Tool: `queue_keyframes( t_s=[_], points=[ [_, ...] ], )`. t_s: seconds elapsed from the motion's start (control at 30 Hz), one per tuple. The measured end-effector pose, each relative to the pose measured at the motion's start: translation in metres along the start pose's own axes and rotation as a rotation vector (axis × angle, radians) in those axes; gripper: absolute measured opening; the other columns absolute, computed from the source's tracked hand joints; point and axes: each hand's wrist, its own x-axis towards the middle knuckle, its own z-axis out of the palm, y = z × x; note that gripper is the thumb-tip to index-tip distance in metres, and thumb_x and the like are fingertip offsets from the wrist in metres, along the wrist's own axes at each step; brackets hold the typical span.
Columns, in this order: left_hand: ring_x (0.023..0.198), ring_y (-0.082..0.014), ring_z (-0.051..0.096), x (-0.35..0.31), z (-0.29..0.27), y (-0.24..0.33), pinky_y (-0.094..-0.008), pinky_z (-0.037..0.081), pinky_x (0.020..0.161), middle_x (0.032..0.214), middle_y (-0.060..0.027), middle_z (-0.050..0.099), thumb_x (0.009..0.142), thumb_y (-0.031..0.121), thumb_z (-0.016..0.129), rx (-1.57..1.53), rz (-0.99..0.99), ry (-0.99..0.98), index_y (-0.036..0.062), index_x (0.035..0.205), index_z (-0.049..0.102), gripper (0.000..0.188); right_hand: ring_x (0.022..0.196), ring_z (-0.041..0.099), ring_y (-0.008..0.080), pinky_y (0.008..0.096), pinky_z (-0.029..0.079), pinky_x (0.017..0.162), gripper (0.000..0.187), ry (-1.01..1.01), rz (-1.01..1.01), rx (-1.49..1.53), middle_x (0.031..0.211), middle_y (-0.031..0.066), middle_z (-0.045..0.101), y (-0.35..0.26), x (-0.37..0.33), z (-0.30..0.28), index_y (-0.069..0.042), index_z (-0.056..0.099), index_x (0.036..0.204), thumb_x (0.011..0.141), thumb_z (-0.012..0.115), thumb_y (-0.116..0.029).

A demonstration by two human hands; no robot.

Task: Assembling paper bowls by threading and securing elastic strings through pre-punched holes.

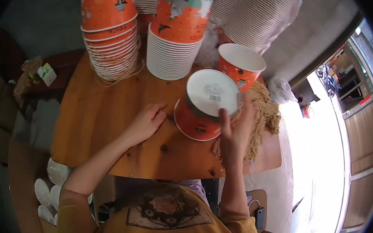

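An orange paper bucket (pixel 197 123) stands upside down on the wooden table in front of me, its white base up with a printed label. Beside its right wall is my right hand (pixel 237 132), slightly blurred, thumb and fingers stretched out and apart; whether it touches the bucket I cannot tell. To the bucket's left, my left hand (pixel 148 122) is low over the table with loosely bent fingers and nothing visible in them. A heap of tan twine (pixel 261 119) lies right of the bucket, partly behind my right hand. Behind it another orange bucket (pixel 237 70) stands mouth up.
Nested upside-down buckets (pixel 174 53) and a twine-wrapped stack (pixel 111 38) stand at the back of the table (pixel 88 107). Farther back lean long rows of nested white-rimmed buckets (pixel 259 14). White round pieces (pixel 43 192) are at lower left. A phone (pixel 260 218) lies on a stool at lower right.
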Motion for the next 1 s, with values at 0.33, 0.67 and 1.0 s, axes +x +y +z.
queue_keyframes(
  t_s=[0.33, 0.67, 1.0],
  points=[
    [0.122, -0.0145, 0.049, -0.018, -0.001, 0.017, -0.0314, 0.041, 0.102, 0.131, -0.0059, 0.052, 0.099, 0.026, 0.055, -0.891, -0.074, 0.266, 0.0061, 0.138, 0.042, 0.045, 0.131, 0.040, 0.0361, 0.0442, 0.039, 0.103, 0.055, -0.070, -0.148, 0.446, 0.139, 0.0225, 0.041, -0.006, -0.029, 0.004, -0.004, 0.046, 0.131, 0.078, 0.052, 0.007],
    [0.080, -0.0076, 0.049, -0.061, -0.051, 0.062, -0.0224, 0.041, 0.074, 0.089, 0.0006, 0.054, 0.101, 0.015, 0.046, -0.149, 0.303, 0.482, 0.0029, 0.105, 0.056, 0.016, 0.097, 0.055, 0.0299, 0.0399, 0.048, 0.084, 0.032, -0.210, -0.209, -0.284, 0.105, 0.0086, 0.059, 0.077, 0.008, -0.023, -0.011, 0.063, 0.108, 0.079, 0.056, 0.003],
    [0.080, -0.0291, 0.048, -0.054, -0.029, 0.106, -0.0389, 0.041, 0.074, 0.085, -0.0089, 0.052, 0.082, 0.005, 0.063, 0.673, 0.754, 0.354, 0.0053, 0.098, 0.060, 0.016, 0.099, 0.053, 0.0295, 0.0402, 0.047, 0.084, 0.011, -0.239, -0.368, -0.423, 0.104, 0.0056, 0.059, 0.105, 0.015, -0.032, -0.009, 0.065, 0.088, 0.079, 0.065, -0.004]
  ],
)
